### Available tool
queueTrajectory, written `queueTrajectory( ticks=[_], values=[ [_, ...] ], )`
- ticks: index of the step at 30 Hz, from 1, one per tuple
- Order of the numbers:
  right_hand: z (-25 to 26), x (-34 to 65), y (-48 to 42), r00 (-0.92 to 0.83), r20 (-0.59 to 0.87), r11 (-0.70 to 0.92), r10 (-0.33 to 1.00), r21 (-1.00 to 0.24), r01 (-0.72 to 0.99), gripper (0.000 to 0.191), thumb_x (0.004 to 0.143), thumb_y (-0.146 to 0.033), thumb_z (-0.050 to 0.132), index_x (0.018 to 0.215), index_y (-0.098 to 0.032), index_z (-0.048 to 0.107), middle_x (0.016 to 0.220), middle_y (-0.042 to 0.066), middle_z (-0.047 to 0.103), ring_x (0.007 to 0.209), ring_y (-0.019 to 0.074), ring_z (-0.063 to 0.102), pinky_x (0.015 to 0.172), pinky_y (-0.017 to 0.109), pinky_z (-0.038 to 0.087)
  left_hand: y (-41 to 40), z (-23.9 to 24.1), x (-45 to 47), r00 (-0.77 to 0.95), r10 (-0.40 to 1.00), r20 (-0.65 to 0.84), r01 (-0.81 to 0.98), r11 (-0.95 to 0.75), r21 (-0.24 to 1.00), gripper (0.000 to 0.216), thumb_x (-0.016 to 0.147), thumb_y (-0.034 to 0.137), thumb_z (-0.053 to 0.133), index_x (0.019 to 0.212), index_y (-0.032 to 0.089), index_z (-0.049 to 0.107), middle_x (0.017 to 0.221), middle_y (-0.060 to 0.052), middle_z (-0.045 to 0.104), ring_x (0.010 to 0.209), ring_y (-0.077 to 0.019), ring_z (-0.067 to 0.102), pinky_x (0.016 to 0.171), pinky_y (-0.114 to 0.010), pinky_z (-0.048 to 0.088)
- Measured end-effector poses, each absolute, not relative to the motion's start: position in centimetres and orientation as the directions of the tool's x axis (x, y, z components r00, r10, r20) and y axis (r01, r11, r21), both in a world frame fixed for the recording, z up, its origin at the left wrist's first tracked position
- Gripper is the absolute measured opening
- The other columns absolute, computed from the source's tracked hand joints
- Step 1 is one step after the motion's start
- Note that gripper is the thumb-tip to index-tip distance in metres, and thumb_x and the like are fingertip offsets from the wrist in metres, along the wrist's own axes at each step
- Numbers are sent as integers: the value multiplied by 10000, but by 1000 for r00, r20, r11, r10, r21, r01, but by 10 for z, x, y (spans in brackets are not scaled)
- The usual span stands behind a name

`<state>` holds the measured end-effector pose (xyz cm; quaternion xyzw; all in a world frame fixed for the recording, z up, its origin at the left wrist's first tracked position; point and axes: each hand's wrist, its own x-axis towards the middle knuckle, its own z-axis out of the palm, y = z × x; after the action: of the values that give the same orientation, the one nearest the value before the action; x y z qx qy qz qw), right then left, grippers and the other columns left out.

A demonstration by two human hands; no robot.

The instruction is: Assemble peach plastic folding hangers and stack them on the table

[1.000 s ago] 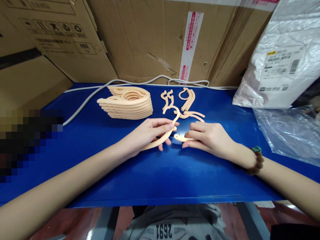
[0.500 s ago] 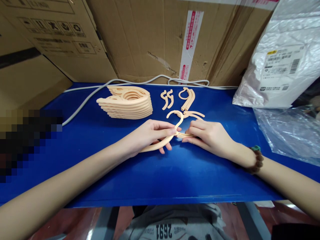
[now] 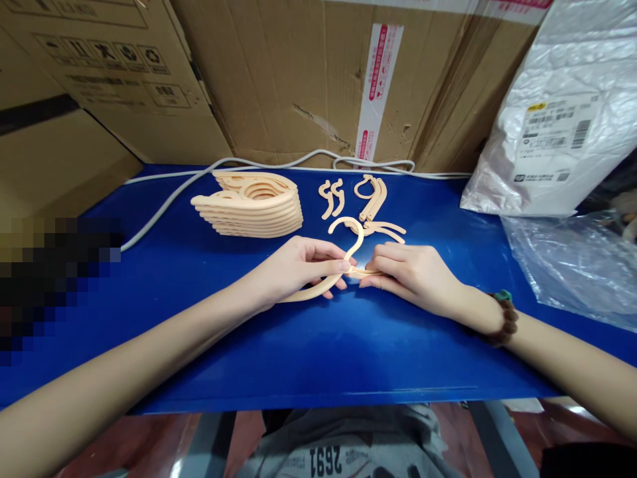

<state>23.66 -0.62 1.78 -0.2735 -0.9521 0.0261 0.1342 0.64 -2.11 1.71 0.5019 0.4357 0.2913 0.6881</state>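
A beige folding clothes hanger [image 3: 356,240] is held between both hands above the blue tabletop, its curved hook pointing up and away from me. My left hand [image 3: 303,269] pinches it at the base of the hook, with one curved arm running under the palm. My right hand [image 3: 411,273] is closed on the opposite arm, most of which the fingers cover. Just beyond the hands lie loose hanger pieces [image 3: 385,229], partly hidden behind the hook. Farther back are two small S-shaped pieces [image 3: 332,199] and a folded hanger [image 3: 372,198].
To the left rear stands a neat stack of beige hanger parts [image 3: 249,206]. A white cable [image 3: 169,216] runs along the back of the blue table [image 3: 318,358], before cardboard boxes [image 3: 298,79]. A white plastic mailer [image 3: 542,146] and clear plastic bag [image 3: 577,265] lie at the right.
The hands and the hanger have shifted very slightly, and the view has moved a little. Both hands keep their hold, and the other pieces lie as before.
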Motion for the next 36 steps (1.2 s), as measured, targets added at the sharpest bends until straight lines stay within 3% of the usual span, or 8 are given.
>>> queueTrajectory(
  ticks=[18,24,29,36],
  values=[
    [18,235,-10,-776,200,801,598,-185,569,442,1010,-467,371,829,-174,648,798,22,660,651,103,592,552,233,321,-21,13,7,421,851,-314,43,327,944,179,841,227,694,989,131,724,815,-57,753,734,-147,717,579,-183,582],
    [16,233,-13,-714,214,744,667,-243,622,359,977,-507,438,986,-190,606,786,8,708,572,105,593,499,227,289,-21,11,9,471,842,-263,125,232,965,213,894,252,611,1012,104,708,806,-68,735,673,-135,704,558,-178,564],
    [18,233,-15,-707,207,734,677,-273,623,354,975,-511,438,923,-197,591,792,19,729,601,115,627,497,217,291,-21,11,10,513,829,-222,195,139,971,289,937,308,518,1052,92,673,942,-102,725,632,-121,695,576,-197,565],
    [20,233,-16,-702,199,726,684,-273,631,352,974,-512,436,926,-201,595,765,19,729,586,121,627,488,214,290,-23,11,10,550,810,-203,230,86,969,306,944,334,457,967,99,652,978,-113,709,620,-126,692,554,-205,551]
  ],
)
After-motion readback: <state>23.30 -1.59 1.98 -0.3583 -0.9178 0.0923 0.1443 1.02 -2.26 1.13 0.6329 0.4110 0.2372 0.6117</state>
